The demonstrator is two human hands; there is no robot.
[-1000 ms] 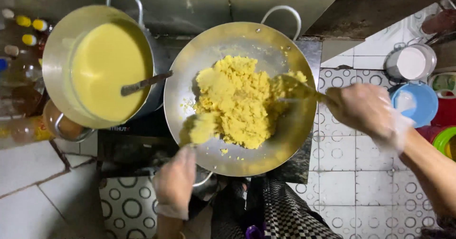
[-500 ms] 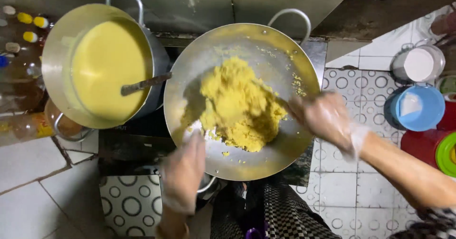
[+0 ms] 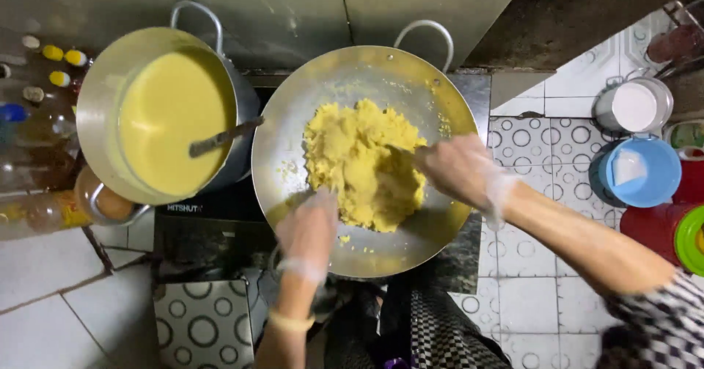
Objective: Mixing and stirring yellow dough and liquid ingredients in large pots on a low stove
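Both gloved hands work the yellow mash [image 3: 363, 165] in the wide pan [image 3: 293, 130]: my right hand [image 3: 458, 169] closed on a blurred utensil at its right edge, my left hand [image 3: 308, 231] open at its lower left.

Dim, yellowish light with soft glare on the metal wok [image 3: 293, 130]; moving hands are motion-blurred, corners dark.

Pot [image 3: 95, 130] crowds wok [image 3: 293, 130] left; tubs [image 3: 638, 171] right; near side open.

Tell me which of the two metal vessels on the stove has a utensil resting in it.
The pot on the left, filled with smooth yellow liquid, with a ladle leaning inside. The wide pan holds crumbly yellow dough instead.
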